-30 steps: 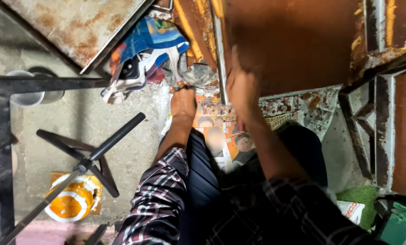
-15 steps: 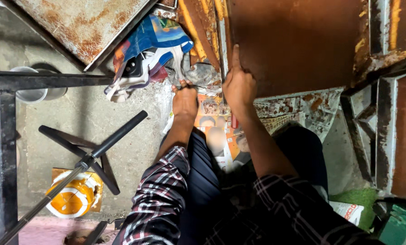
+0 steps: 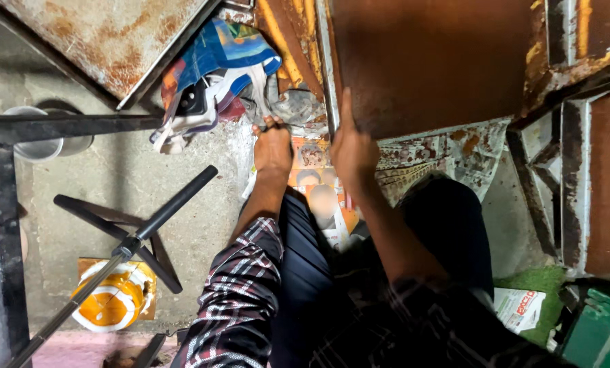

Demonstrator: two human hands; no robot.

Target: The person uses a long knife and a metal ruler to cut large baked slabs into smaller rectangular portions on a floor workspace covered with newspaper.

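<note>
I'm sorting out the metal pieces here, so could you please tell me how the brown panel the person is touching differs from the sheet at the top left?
The brown panel looks evenly red-brown and smooth; the top-left sheet is pale grey with patchy rust stains. The right hand rests flat on the panel's lower left edge, while the sheet is untouched. The panel sits square to the view; the sheet lies at an angle. Both are flat metal pieces with raised edge frames.

We see a rusty brown metal sheet (image 3: 434, 61) filling the upper right of the frame, lying flat, its lower edge over paint-spattered newspaper (image 3: 448, 153).
</note>
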